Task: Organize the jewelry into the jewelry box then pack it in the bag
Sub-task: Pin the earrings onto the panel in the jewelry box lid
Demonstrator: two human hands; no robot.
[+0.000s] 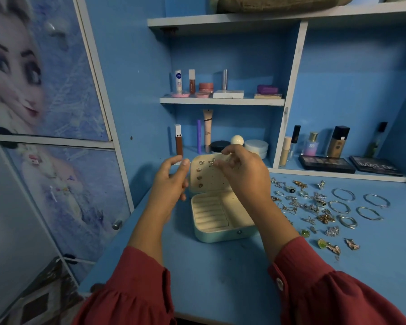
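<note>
A pale green jewelry box (223,233) stands open on the blue desk, its cream lid (206,177) upright with several earrings pinned to it. My right hand (242,172) is raised in front of the lid's upper right, its fingers curled at a small silver earring (212,161) on the lid. My left hand (171,184) hovers just left of the lid, fingers loosely bent, holding nothing. Loose earrings and rings (309,202) lie scattered to the right of the box, with several silver bangles (359,205) beyond them. No bag is identifiable.
Cosmetics line the shelves behind the box: tubes, jars and a white ball (237,140). Two eyeshadow palettes (326,163) and bottles stand at the back right. A printed cupboard door (45,90) fills the left side. The desk's front edge lies near my sleeves.
</note>
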